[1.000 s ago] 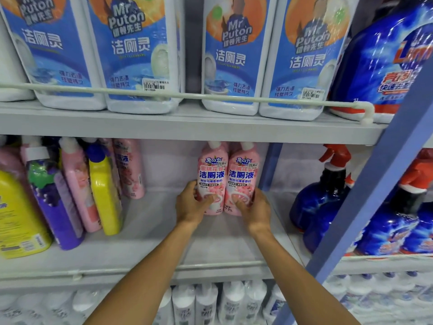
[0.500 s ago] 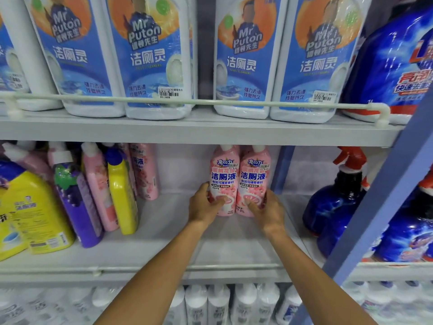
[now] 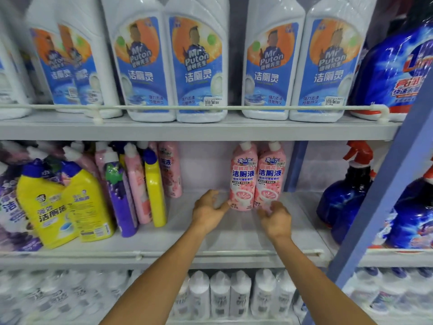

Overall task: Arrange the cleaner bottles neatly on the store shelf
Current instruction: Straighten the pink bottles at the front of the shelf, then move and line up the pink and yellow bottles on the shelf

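Observation:
Two pink cleaner bottles stand upright and touching at the back of the middle shelf [image 3: 222, 233], the left one [image 3: 243, 177] and the right one [image 3: 270, 177], labels facing me. My left hand [image 3: 207, 213] is just left of the left bottle's base, fingers relaxed, only the thumb tip at the bottle. My right hand [image 3: 276, 220] hovers in front of the right bottle's base with loosely bent fingers, holding nothing that I can see.
On the left of the same shelf lean yellow bottles [image 3: 58, 207], a purple bottle [image 3: 121, 198] and more pink bottles [image 3: 138, 184]. Blue spray bottles [image 3: 346, 202] stand right, behind a blue post [image 3: 386, 184]. Large white bottles [image 3: 196, 66] fill the shelf above. A rail [image 3: 210, 254] runs along the shelf front.
Both hands have slipped down and back from the sides of the two pink bottles and let go. The bottles stay in place. My view has shifted left.

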Motion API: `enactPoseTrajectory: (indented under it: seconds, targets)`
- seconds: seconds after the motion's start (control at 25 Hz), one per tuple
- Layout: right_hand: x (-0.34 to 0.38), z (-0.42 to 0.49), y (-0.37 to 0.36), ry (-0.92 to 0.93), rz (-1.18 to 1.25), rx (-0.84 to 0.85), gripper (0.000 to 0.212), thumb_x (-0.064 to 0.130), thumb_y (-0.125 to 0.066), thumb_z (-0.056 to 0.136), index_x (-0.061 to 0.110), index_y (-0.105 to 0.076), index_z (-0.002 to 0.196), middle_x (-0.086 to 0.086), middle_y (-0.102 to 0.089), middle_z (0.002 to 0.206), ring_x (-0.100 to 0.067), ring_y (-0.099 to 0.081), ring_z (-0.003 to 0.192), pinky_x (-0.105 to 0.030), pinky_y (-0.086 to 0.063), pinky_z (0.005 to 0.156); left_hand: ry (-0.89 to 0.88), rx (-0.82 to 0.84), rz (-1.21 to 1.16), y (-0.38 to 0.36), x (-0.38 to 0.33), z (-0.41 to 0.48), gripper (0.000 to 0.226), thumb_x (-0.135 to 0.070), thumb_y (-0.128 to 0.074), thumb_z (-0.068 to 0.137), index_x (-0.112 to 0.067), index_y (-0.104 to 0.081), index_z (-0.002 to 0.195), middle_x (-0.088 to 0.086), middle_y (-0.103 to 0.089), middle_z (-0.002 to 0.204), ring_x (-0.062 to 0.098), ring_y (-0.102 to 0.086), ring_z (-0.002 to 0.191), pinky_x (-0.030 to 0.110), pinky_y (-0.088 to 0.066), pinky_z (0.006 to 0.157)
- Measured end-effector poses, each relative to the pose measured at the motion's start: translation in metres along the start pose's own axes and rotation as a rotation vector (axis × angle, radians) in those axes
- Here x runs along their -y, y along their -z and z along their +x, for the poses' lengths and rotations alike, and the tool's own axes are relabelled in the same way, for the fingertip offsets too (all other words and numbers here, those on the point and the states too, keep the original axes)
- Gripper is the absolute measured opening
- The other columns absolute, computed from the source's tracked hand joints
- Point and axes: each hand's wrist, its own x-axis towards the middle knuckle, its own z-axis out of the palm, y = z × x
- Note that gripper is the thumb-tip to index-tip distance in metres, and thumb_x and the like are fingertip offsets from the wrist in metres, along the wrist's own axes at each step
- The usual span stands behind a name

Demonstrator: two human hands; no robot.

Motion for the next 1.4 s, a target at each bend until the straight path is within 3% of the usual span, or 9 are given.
enactPoseTrajectory:
  seconds: [0.24, 0.4, 0.64, 0.84, 0.92, 1.0, 1.2, 1.32, 1.4]
  targets:
    - [0.085, -0.039, -0.052, 0.157, 0.067, 0.162, 0.046, 0.038, -0.073, 0.09, 0.006, -0.064, 0.122, -0.014, -0.069, 0.116, -0.033, -0.066, 0.107, -0.028, -0.048, 0.088, -0.03, -0.197, 0.003, 0.098, 0.011, -0.022, 0.051, -0.042, -0.082, 0.075, -0.016, -0.067, 0.116, 0.002, -0.068, 0.096, 0.027, -0.068, 0.099, 0.034, -0.054, 0.089]
    - [0.148, -0.056, -0.085, 0.302, 0.186, 0.237, 0.061, 0.041, -0.075, 0.089, 0.008, -0.057, 0.137, -0.01, -0.064, 0.132, -0.027, -0.062, 0.12, -0.043, -0.05, 0.104, -0.076, -0.338, 0.071, 0.165, 0.009, -0.044, 0.049, -0.041, -0.079, 0.084, -0.013, -0.066, 0.122, 0.006, -0.072, 0.11, 0.025, -0.067, 0.104, 0.04, -0.054, 0.094]
    - [0.205, -0.054, -0.101, 0.417, 0.228, 0.288, 0.071, 0.052, -0.074, 0.086, 0.012, -0.054, 0.141, -0.004, -0.061, 0.14, -0.023, -0.06, 0.125, -0.039, -0.05, 0.104, -0.124, -0.44, 0.037, 0.205, -0.014, -0.04, 0.065, -0.047, -0.078, 0.075, -0.015, -0.062, 0.129, 0.004, -0.071, 0.114, 0.026, -0.067, 0.108, 0.042, -0.056, 0.095]
    - [0.22, -0.027, -0.104, 0.449, 0.27, 0.269, 0.063, 0.043, -0.076, 0.086, 0.011, -0.056, 0.136, -0.008, -0.063, 0.135, -0.027, -0.061, 0.12, -0.04, -0.051, 0.101, -0.169, -0.524, 0.047, 0.197, -0.032, -0.015, 0.052, -0.035, -0.081, 0.079, -0.011, -0.063, 0.122, 0.006, -0.068, 0.1, 0.027, -0.066, 0.097, 0.034, -0.055, 0.084]
    - [0.225, -0.014, -0.107, 0.426, 0.329, 0.305, 0.064, 0.043, -0.077, 0.085, 0.012, -0.055, 0.137, -0.007, -0.062, 0.136, -0.026, -0.061, 0.122, -0.041, -0.05, 0.104, -0.159, -0.555, 0.022, 0.198, -0.034, 0.001, 0.048, -0.042, -0.081, 0.074, -0.013, -0.064, 0.108, 0.007, -0.071, 0.101, 0.027, -0.068, 0.096, 0.034, -0.056, 0.08]
    - [0.232, -0.003, -0.11, 0.412, 0.356, 0.338, 0.067, 0.045, -0.078, 0.084, 0.013, -0.055, 0.138, -0.006, -0.061, 0.137, -0.025, -0.061, 0.122, -0.041, -0.049, 0.105, -0.145, -0.586, 0.041, 0.201, -0.039, 0.016, 0.038, -0.031, -0.083, 0.075, -0.007, -0.064, 0.097, 0.013, -0.071, 0.095, 0.027, -0.067, 0.089, 0.035, -0.055, 0.077]
    - [0.254, 0.024, -0.124, 0.434, 0.358, 0.336, 0.026, 0.036, -0.078, 0.084, 0.03, -0.057, 0.098, 0.003, -0.068, 0.11, -0.022, -0.066, 0.108, -0.035, -0.052, 0.097, -0.092, -0.618, -0.111, 0.213, -0.043, 0.05, 0.02, -0.006, -0.076, 0.08, 0.0, -0.058, 0.085, 0.012, -0.059, 0.078, 0.0, -0.053, 0.058, 0.022, -0.048, 0.065]
    - [0.263, 0.042, -0.137, 0.499, 0.28, 0.302, 0.025, 0.036, -0.075, 0.085, 0.021, -0.069, 0.104, -0.007, -0.073, 0.114, -0.026, -0.066, 0.111, -0.032, -0.051, 0.091, -0.078, -0.736, -0.115, 0.208, -0.026, 0.061, 0.021, -0.02, -0.077, 0.072, -0.019, -0.056, 0.068, 0.011, -0.069, 0.087, 0.016, -0.068, 0.083, 0.038, -0.058, 0.085]
    - [0.265, 0.054, -0.147, 0.5, 0.257, 0.308, 0.034, 0.037, -0.074, 0.087, 0.016, -0.069, 0.114, -0.009, -0.072, 0.119, -0.027, -0.065, 0.115, -0.029, -0.047, 0.088, -0.129, -0.786, -0.103, 0.201, -0.021, 0.062, 0.022, -0.024, -0.074, 0.072, -0.03, -0.055, 0.065, 0.01, -0.071, 0.088, 0.028, -0.07, 0.09, 0.041, -0.057, 0.086]
